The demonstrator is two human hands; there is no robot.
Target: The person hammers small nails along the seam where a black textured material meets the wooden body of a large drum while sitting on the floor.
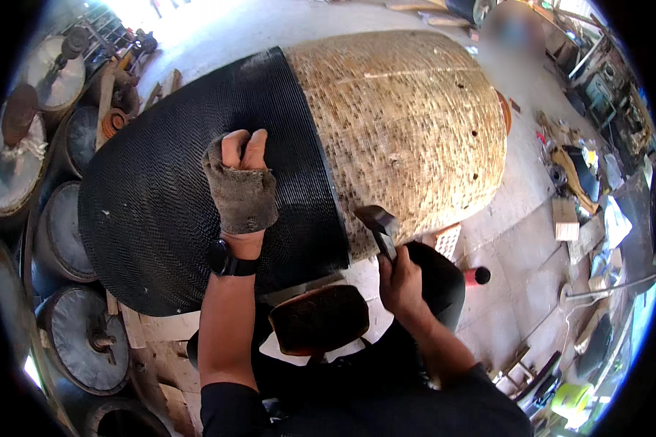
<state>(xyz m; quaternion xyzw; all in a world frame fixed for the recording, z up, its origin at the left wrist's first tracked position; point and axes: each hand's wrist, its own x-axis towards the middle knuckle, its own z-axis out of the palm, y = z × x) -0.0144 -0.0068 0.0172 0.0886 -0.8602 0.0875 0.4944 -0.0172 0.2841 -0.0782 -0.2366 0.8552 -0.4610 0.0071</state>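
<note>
A large barrel-shaped drum lies on its side before me. Black, finely ribbed sheeting (160,182) wraps its left part; the pale, pitted surface (408,124) on the right is bare. My left hand (242,182), in a worn grey-brown fingerless glove, rests on the sheeting. Two bare fingers show, bent inward; whatever they may hold is hidden. Near the sheeting's lower right edge, my right hand (401,280) grips a hammer (377,222) by its handle. The hammer's dark head is raised close to the pale surface.
Below the drum, between my legs, is a dark brown-rimmed tray-like thing (318,320). Several round dark drums (87,339) line the left side. A red-and-black cylinder (477,276) is on the floor at right, near a wooden block (565,218) and scattered clutter.
</note>
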